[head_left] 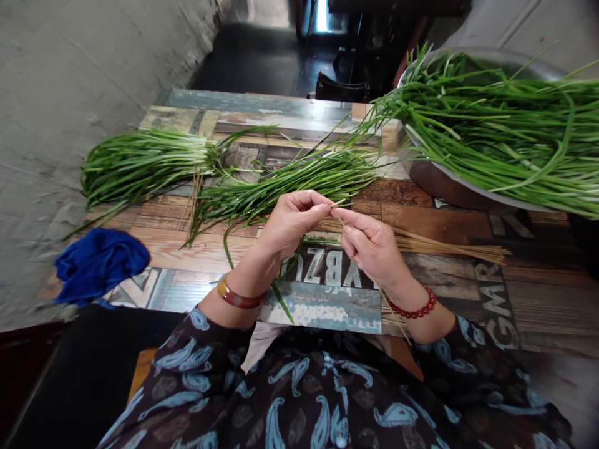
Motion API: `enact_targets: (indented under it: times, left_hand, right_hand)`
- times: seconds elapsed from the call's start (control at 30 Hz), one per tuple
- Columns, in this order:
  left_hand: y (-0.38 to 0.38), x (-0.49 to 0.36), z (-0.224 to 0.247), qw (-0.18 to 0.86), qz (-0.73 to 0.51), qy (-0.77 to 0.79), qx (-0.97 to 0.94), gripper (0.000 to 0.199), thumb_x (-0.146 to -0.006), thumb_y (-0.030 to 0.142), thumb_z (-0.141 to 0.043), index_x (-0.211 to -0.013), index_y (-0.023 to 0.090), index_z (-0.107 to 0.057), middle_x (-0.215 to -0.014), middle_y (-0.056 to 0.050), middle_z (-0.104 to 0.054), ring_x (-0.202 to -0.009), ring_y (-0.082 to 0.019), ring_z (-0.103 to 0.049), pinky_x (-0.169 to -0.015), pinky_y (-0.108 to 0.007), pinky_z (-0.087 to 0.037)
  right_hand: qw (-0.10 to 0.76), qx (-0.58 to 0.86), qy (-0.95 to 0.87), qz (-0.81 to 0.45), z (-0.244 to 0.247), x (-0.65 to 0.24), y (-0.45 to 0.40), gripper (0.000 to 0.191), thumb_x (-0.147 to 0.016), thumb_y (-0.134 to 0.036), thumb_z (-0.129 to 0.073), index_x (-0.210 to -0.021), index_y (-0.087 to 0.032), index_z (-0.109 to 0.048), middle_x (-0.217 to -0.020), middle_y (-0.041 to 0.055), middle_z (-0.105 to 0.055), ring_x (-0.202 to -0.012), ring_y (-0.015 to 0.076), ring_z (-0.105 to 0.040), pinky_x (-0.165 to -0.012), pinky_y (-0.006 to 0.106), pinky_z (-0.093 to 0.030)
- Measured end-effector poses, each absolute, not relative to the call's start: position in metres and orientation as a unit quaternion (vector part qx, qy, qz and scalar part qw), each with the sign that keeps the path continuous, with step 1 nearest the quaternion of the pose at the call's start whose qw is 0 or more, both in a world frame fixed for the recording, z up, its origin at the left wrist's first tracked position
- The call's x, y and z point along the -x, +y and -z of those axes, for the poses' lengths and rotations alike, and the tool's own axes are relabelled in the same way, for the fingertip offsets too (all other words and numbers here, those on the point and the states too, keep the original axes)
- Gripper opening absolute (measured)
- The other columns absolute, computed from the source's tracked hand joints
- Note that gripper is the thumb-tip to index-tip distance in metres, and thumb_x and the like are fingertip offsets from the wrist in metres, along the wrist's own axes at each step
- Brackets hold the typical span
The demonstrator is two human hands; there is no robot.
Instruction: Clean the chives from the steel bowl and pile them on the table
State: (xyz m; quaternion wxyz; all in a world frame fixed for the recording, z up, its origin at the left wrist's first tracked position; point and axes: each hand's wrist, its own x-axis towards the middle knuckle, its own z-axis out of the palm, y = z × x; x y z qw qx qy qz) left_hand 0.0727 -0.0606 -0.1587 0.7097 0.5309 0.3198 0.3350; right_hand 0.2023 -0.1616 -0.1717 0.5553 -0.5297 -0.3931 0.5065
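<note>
Near the middle of the head view, my left hand (299,218) pinches the pale end of a green stalk, its green part hanging down below the wrist. My right hand (369,240) is closed at the same spot, fingertips meeting the left ones, with a thin wooden skewer running through its grip and out below the palm. Just beyond my hands lies a loose pile of chives (281,187). More thin skewers (449,246) rest on the table to the right of my right hand.
A metal bowl (449,184) heaped with long chives (505,131) stands at the right. Skewers with bunched chives (154,159) lie at the left. A blue cloth (100,265) sits at the left edge of the patterned wooden table (322,305), beside a grey wall.
</note>
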Motion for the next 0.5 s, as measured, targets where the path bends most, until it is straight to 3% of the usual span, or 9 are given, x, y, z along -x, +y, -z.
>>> enact_targets:
  times: [0.17, 0.5]
  left_hand:
    - [-0.061, -0.072, 0.160, 0.704, -0.346, 0.297, -0.545, 0.019, -0.069, 0.032, -0.080, -0.068, 0.015, -0.072, -0.067, -0.001, -0.068, -0.062, -0.009, -0.056, -0.060, -0.022, -0.042]
    - [-0.061, -0.073, 0.167, 0.690, -0.361, 0.293, -0.554, 0.015, -0.070, 0.028, -0.078, -0.069, 0.014, -0.072, -0.068, -0.001, -0.068, -0.062, -0.009, -0.055, -0.064, -0.023, -0.043]
  right_hand:
    - [0.565, 0.527, -0.404, -0.490, 0.175, -0.201, -0.162, 0.032, -0.089, -0.030, -0.054, -0.117, -0.020, -0.067, -0.051, -0.0084, -0.043, -0.039, 0.0074, -0.033, -0.037, 0.023, -0.025]
    - [0.580, 0.524, -0.403, -0.477, 0.188, -0.198, -0.162, 0.029, -0.091, -0.031, -0.053, -0.117, -0.021, -0.062, -0.052, -0.0086, -0.044, -0.039, 0.0077, -0.033, -0.038, 0.022, -0.027]
